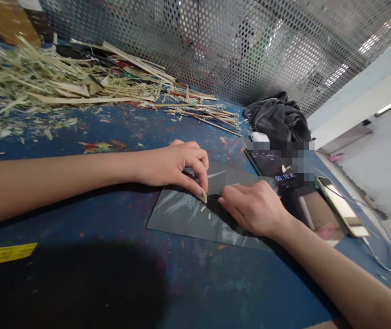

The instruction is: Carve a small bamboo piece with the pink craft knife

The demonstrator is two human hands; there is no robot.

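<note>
Between the thumb and forefinger of my left hand (186,165) a small pale strip (204,196) is pinched, its lower end at a dark grey sheet. White scuffs mark this sheet (178,219), which looks like sandpaper and lies flat beneath both hands. My right hand (253,206) rests on the sheet's right part with its fingers curled closed. Whatever those fingers hold is hidden; a dark shape shows near their tips. Two tiny pale scraps (209,216) lie on the sheet just below the strip.
Shredded plant strips (61,84) cover the table's back left, near a bundle of thin sticks (209,114). Behind stands a perforated metal screen (209,45). A dark cloth (277,116), a phone with a timer (267,162) and a cabled phone (341,205) occupy the right. A yellow strip (6,254) lies front left.
</note>
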